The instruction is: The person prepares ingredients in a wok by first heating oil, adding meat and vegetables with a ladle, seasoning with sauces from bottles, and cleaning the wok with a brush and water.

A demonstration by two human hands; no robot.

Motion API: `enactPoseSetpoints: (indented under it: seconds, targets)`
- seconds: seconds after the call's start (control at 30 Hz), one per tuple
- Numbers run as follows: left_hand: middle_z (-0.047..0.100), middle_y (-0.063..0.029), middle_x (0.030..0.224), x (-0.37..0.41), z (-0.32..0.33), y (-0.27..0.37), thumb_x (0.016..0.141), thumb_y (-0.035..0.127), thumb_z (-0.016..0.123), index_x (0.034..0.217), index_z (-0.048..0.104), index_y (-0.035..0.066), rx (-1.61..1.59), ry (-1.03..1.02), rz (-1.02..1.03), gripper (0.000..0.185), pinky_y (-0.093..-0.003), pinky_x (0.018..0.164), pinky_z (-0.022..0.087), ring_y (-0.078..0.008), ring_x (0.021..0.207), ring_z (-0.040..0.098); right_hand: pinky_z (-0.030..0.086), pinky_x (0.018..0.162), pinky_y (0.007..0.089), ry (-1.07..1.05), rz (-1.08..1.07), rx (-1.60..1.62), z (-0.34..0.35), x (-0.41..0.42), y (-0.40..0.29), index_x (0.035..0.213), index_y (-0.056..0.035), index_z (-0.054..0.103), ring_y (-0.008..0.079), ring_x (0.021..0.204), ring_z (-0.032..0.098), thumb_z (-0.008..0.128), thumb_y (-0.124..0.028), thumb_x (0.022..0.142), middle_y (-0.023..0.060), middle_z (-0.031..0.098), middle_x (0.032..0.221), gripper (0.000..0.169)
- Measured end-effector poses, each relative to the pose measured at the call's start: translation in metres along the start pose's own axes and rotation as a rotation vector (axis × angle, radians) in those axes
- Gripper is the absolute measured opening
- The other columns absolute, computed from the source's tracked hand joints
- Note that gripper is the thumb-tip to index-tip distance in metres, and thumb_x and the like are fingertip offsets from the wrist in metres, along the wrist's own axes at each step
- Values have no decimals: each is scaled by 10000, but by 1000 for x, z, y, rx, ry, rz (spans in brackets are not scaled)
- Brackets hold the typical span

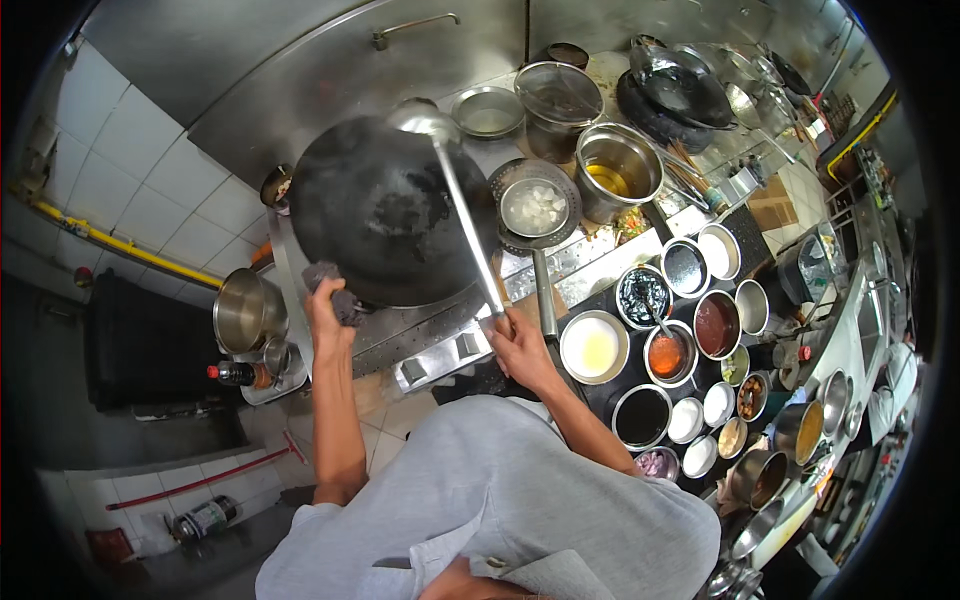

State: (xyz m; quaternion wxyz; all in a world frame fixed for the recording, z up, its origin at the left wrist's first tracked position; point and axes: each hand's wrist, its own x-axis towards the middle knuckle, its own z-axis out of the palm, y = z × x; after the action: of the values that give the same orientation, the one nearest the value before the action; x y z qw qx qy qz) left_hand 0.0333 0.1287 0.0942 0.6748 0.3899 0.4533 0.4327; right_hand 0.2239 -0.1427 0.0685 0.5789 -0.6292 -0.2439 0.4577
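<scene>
A large dark wok (375, 217) rests on the steel stove in front of me, its inside bare apart from darker patches. My left hand (328, 311) grips the wok's near-left edge through a grey cloth (346, 306). In my right hand (521, 345) is the handle of a long steel ladle (469, 217). The ladle's bowl (424, 124) is over the far rim of the wok. Right of the wok, a perforated skimmer (536, 169) lies under a small bowl of white pieces in liquid (534, 208).
A strainer on a pot (559, 94) and a pot of yellow oil (619, 172) stand at the back right. Several seasoning containers (594, 349) crowd my right side. Stove knobs (412, 371) face me. At left are a steel pot (247, 311) and a bottle (236, 373).
</scene>
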Motion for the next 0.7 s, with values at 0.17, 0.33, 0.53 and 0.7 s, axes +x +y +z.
enactPoseSetpoints:
  seconds: [0.17, 0.33, 0.53, 0.7]
  targets:
    - [611, -37, 691, -8, -61, -31, 743, 286, 702, 902, 627, 171, -142, 196, -351, 210, -351, 427, 403, -183, 562, 587, 465, 418, 280, 126, -8, 248, -44, -27, 25, 1386, -7, 409, 121, 462, 521, 566, -47, 961, 35, 539, 692, 455]
    - [605, -47, 716, -15, -80, -56, 751, 277, 705, 862, 604, 182, -339, 256, -505, 178, -333, 431, 425, -207, 560, 578, 391, 359, 237, 376, -92, 81, -90, -56, -40, 1578, -11, 235, 70, 420, 445, 529, -1, 951, -9, 487, 643, 693]
    - [569, 24, 783, 7, -55, -96, 717, 290, 741, 867, 567, 207, -360, 125, -513, 244, -343, 497, 395, -182, 636, 573, 403, 351, 254, 523, 47, 65, -123, -49, -76, 1425, 0, 427, 81, 420, 445, 524, -4, 924, -7, 469, 641, 510]
    - [588, 19, 737, 43, -28, -130, 774, 296, 710, 853, 575, 224, -455, 156, -511, 173, -337, 516, 421, -187, 623, 604, 415, 378, 272, 489, 131, 118, -160, -11, -74, 1092, -50, 527, 89, 458, 476, 548, -39, 912, 10, 508, 667, 182]
